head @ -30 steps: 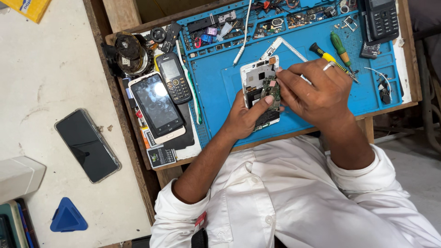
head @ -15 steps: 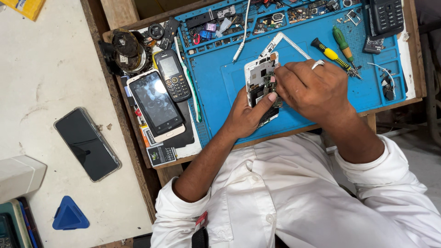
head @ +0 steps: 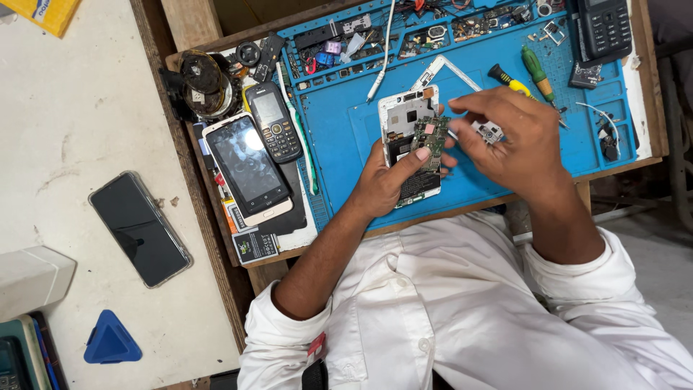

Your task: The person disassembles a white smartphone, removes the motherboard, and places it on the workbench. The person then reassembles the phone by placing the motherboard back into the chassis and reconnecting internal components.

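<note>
Your left hand (head: 386, 180) grips an opened phone (head: 411, 144), a white rectangular shell with its back off and a green circuit board showing; your thumb presses on the board and your fingers curl under the body. The phone lies near the middle of a blue rubbery mat (head: 346, 137), which covers most of the wooden surface (head: 195, 22). Your right hand (head: 509, 137) arches over the phone's right edge, fingertips pinched together on a small metal part (head: 489, 131). The mat's moulded trays (head: 404, 40) along the far edge hold small loose parts and screws. Two screwdrivers (head: 523, 79), one yellow-handled and one green, lie just beyond your right hand. To the left of the mat sit a glossy white smartphone (head: 247, 167) and a black keypad phone (head: 272, 121).
</note>
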